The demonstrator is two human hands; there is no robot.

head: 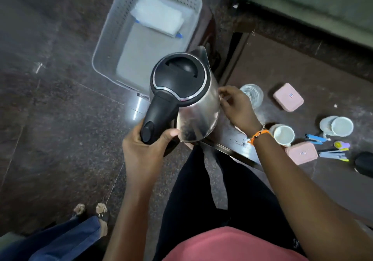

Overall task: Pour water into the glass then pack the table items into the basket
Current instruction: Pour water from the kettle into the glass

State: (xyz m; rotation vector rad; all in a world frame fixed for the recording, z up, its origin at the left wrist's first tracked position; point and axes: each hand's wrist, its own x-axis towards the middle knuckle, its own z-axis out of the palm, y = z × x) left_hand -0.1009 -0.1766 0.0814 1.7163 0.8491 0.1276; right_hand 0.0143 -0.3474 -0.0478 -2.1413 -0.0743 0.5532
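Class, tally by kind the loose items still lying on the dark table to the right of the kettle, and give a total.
Glass: 1
Pink boxes: 2
White mugs: 2
Blue staplers: 2
Small purple and yellow item, too blurred to name: 1
Dark object cut off at the right edge: 1
Total: 9

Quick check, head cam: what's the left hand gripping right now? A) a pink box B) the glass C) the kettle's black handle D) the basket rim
C: the left hand is wrapped around the black handle of the kettle, while the right hand rests on the kettle's steel side.
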